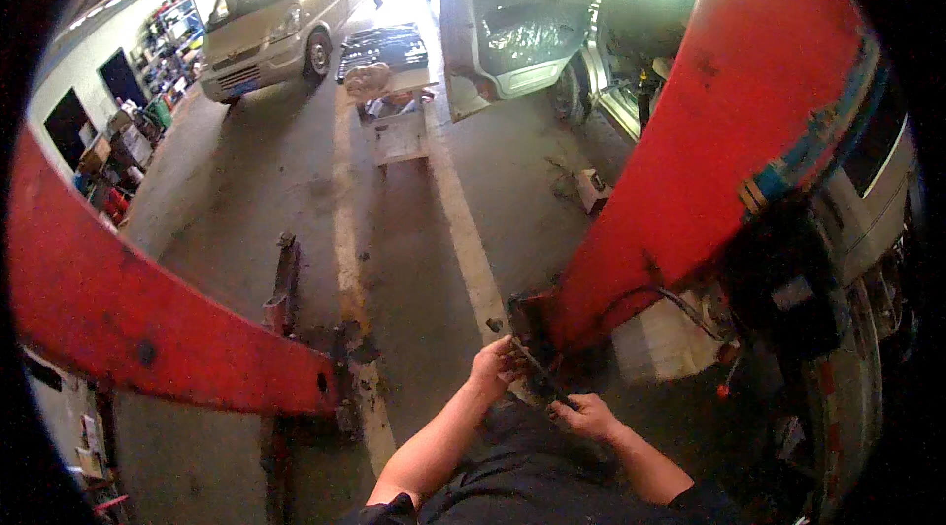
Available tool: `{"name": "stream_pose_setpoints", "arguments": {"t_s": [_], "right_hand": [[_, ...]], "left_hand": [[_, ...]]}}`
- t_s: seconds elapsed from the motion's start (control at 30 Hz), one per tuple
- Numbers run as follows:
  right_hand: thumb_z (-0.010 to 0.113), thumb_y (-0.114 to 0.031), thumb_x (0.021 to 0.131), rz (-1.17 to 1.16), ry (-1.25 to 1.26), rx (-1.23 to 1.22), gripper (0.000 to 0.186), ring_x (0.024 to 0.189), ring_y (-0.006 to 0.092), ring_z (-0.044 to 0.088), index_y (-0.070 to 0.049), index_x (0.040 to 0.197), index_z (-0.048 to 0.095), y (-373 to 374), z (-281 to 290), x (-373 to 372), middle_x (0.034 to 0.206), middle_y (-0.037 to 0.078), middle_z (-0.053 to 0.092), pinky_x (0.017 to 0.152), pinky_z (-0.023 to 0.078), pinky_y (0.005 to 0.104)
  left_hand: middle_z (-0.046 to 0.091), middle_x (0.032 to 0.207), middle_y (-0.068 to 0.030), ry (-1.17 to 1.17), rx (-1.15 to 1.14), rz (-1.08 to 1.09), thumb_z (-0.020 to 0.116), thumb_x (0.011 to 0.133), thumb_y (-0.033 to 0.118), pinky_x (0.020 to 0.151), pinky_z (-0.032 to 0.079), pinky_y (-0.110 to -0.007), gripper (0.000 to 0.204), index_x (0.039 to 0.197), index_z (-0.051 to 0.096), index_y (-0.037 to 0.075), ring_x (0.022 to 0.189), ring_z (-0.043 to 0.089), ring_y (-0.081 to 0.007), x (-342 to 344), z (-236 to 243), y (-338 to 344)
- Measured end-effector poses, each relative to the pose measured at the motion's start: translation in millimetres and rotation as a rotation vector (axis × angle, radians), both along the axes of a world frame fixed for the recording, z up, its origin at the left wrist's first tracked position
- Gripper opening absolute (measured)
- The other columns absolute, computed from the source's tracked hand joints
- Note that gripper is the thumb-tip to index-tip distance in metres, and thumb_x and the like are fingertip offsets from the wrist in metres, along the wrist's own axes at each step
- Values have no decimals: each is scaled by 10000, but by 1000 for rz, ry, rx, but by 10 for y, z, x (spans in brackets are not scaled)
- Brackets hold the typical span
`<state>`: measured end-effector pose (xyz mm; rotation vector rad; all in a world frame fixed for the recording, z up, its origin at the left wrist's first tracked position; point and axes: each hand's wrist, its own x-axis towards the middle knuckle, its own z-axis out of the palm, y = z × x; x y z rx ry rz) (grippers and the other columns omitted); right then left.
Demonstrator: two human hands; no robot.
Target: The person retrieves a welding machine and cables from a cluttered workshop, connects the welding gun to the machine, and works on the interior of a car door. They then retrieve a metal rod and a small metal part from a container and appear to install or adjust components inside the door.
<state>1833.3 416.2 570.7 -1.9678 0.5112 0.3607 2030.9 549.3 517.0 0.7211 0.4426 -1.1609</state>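
In front of my body, my left hand [499, 364] and my right hand [585, 416] are both closed on a thin, dark rod-like tool [540, 370]. It slants from my left fingers down to my right fingers. Its upper end sits at my left fingertips, and its lower end runs into my right grip. The exact kind is too small and dark to make out. Just beyond the tool stands the dark foot of a red lift post [690, 121]; I cannot tell whether the tool touches it.
A second red post [158, 328] leans in at the left, near a metal lift arm [284, 279] on the floor. Ahead are a tool cart [399, 136] with an opened socket case [384, 47], a parked van [261, 28] and a vehicle's open door [522, 32]. A small box [593, 190] lies right.
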Motion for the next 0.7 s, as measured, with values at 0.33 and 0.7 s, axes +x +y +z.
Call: {"name": "stream_pose_setpoints", "arguments": {"t_s": [0.33,0.7], "right_hand": [[571,-478,840,-465,118,-108,463,717,282,651,-30,843,688,-661,-1207,1618,754,146,674,677,491,396],[557,-453,866,-917,218,-42,466,748,281,639,-6,930,672,-1622,-1836,3436,818,170,670,704,475,399]], "left_hand": [[604,918,-116,-453,573,-246,610,786,91,607,516,-365,269,1034,613,-15,720,592,-227,2934,-691,303],[544,709,-115,-211,966,-98,471,853,108,439,371,-376,147,831,562,-6,543,512,-227,5252,-1779,1121]]}}
